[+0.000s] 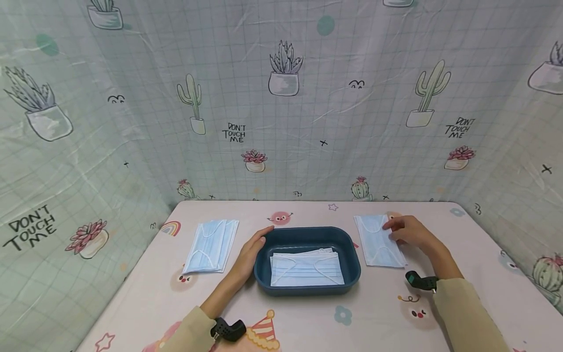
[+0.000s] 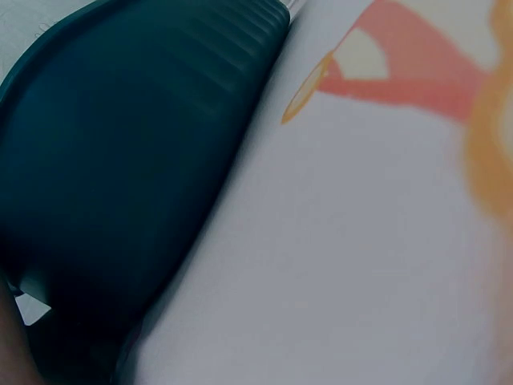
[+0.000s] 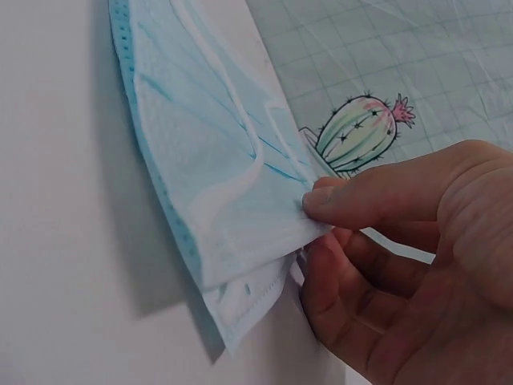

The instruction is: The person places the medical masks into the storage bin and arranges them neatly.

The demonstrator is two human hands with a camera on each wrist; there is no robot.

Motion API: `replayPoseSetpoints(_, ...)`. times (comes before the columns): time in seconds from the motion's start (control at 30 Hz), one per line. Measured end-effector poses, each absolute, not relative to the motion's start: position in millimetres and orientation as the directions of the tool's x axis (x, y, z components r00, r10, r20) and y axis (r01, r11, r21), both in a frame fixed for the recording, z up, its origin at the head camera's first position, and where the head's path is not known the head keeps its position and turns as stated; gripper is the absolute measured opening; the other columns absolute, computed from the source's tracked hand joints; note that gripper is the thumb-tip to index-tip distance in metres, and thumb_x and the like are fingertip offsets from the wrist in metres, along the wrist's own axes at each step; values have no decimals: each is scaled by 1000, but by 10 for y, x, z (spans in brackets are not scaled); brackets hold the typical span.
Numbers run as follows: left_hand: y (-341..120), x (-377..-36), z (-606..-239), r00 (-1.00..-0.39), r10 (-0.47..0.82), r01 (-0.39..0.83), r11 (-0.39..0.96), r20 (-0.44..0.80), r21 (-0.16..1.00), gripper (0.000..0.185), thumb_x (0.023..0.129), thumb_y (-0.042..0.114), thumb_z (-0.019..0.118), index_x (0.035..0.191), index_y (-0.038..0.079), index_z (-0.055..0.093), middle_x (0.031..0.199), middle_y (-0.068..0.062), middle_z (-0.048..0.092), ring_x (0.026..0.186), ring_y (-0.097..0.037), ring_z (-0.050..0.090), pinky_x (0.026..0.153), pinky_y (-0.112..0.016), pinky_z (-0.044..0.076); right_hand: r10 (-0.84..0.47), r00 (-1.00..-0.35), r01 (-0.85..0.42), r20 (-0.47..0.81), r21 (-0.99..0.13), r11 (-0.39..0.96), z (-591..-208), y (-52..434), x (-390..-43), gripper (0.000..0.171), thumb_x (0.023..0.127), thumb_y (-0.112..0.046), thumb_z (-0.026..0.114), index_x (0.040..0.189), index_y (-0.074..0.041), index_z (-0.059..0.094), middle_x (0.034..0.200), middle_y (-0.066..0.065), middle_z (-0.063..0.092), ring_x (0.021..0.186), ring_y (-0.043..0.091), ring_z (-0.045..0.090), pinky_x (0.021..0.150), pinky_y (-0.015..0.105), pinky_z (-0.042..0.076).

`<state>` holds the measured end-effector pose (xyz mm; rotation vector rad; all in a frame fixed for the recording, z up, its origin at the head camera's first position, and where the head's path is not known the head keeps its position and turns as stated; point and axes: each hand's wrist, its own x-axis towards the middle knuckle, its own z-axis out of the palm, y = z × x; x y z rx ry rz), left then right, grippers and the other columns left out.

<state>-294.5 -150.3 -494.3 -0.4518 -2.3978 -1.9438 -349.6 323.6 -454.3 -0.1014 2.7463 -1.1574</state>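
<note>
Your beige sleeves (image 1: 467, 313) lie nearest. Your right hand (image 1: 412, 231) pinches a blue mask (image 3: 216, 176); your left hand (image 1: 249, 253) (fingers straight) touches the tray (image 1: 308, 291).

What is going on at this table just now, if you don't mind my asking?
A person is handling pale blue face masks. Their right hand pinches the edge of the right pile, while their left hand touches the left side of a dark blue tray. Some masks lie inside the tray, and another pile lies to its left.
</note>
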Motion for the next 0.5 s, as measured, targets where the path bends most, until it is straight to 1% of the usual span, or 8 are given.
replayPoseSetpoints(0.13, -1502, -2945, -4942, -958, 210, 236, 182, 197, 954, 43, 112, 26, 36, 152, 20, 51, 161, -3, 48, 156, -26, 33, 131, -54, 17, -119, -987, -4, -111, -713, 701, -4552, 3232, -3507, 36, 93, -7, 68, 127, 4, 67, 116, 22, 58, 101, 28, 53, 73, 24, 56)
replayPoseSetpoints(0.23, -1501, -2943, -4937, -958, 207, 236, 185, 197, 954, 43, 112, 25, 35, 152, 20, 52, 161, -3, 48, 156, -26, 34, 131, -54, 17, -125, -987, -15, -100, -720, 694, -4544, 3233, -3503, 38, 93, -6, 68, 130, 3, 65, 115, 22, 56, 104, 31, 52, 75, 24, 56)
replayPoseSetpoints(0.37, -1498, -2943, -4932, -957, 207, 240, 182, 202, 953, 43, 112, 24, 35, 152, 19, 52, 160, -3, 48, 156, -27, 34, 131, -54, 18, -131, -987, -23, -89, -738, 674, -4530, 3225, -3492, 38, 95, -8, 66, 131, 2, 63, 126, 26, 57, 107, 32, 53, 78, 25, 57)
replayPoseSetpoints(0.5, -1496, -2947, -4933, -956, 209, 243, 175, 205, 954, 43, 112, 24, 35, 152, 18, 52, 160, -4, 49, 156, -27, 34, 131, -54, 17, -136, -987, -27, -83, -754, 656, -4529, 3212, -3492, 34, 97, -10, 64, 130, 1, 65, 130, 27, 56, 108, 31, 53, 79, 26, 57)
